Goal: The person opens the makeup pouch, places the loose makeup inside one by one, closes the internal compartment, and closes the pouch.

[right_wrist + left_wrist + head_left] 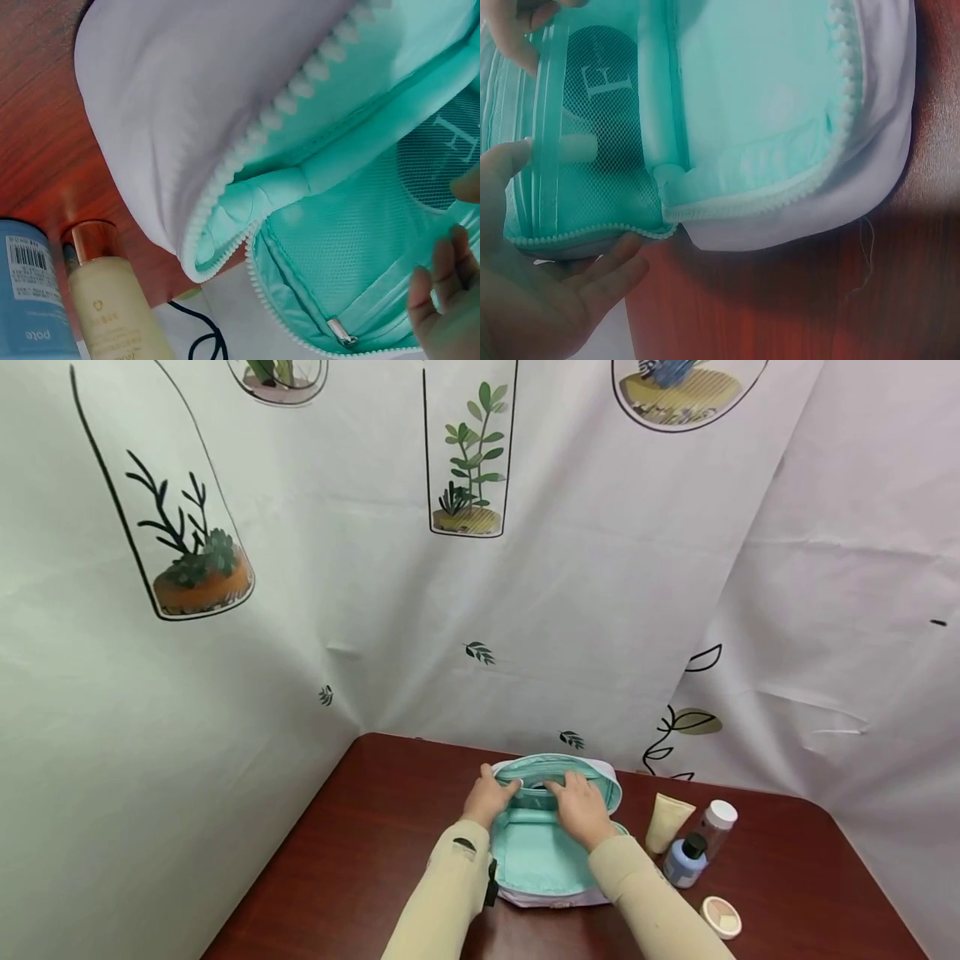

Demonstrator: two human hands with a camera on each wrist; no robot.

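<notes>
An unzipped toiletry bag (pixel 540 860), pale lilac outside and mint green inside, lies with its lid raised at the back. A mesh pocket (pixel 592 196) lines the lid. Through the mesh shows a dark round item (pixel 615 82) with a pale letter F. My left hand (pixel 555 277) grips the lid's side edge, thumb at the pocket's rim and fingers behind. A pale shape shows through the mesh beyond that thumb; its kind is unclear. Near the dark item, my right hand (pixel 454 292) touches the pocket's rim with loosely bent fingers. Part of this hand falls outside the right wrist view.
Right of the bag stand a cream tube (pixel 667 823), a clear bottle with a white cap (pixel 718 827) and a blue bottle with a black cap (pixel 684 862). A round compact (pixel 722 917) lies nearer. A patterned cloth (pixel 585 610) hangs behind the dark red table (pixel 360 868).
</notes>
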